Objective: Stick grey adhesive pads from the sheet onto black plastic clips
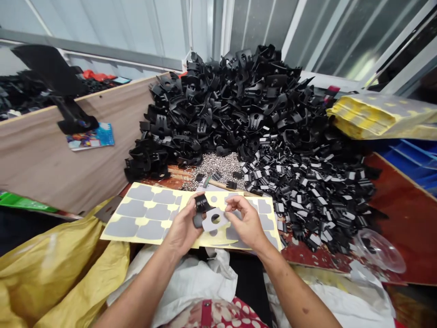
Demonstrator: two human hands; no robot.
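Note:
My left hand [184, 228] is closed around a black plastic part [201, 205], held above the yellow backing sheets. Against that part lies a light grey sticker [209, 223] with a round hole in it. The thumb and fingers of my right hand [246, 224] pinch the sticker's right edge. Beneath both hands, a yellow backing sheet [148, 191] carries rows of grey stickers [128, 209]. How firmly the sticker touches the black part cannot be made out.
Behind rise a large heap of black parts [232, 95] and small metal pieces [220, 165]. Small black clips [300, 191] lie right, near a clear plastic lid [379, 250]. Yellow sheets [382, 114] are stacked back right. A wooden board [112, 107] borders the left.

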